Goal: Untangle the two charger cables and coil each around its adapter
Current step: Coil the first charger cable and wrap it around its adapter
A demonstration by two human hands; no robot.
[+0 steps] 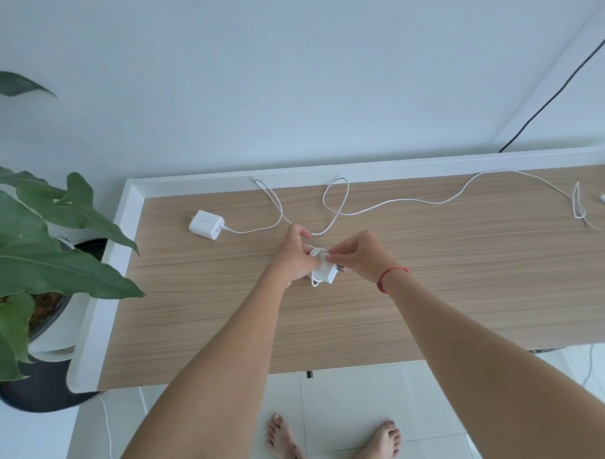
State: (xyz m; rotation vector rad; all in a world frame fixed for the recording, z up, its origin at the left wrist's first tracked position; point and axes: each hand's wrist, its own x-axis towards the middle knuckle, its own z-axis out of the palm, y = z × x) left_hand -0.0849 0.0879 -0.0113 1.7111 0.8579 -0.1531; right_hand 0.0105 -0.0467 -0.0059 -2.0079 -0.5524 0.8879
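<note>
Above the middle of the wooden desk (468,292), the left hand (293,255) was curled around a white adapter (325,273), with its coiled cable (316,253) wound around the body. The right hand (358,258) pinched that cable at the coil with thumb and fingertips. The second adapter (206,224) lay flat at the desk's far left, well apart. A loose cable (396,202) lay looped across the far side, running to the right edge.

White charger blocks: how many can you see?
2. One charger block lies alone near the table's left end; the other is held between left hand and right hand, cable wound around it.
</note>
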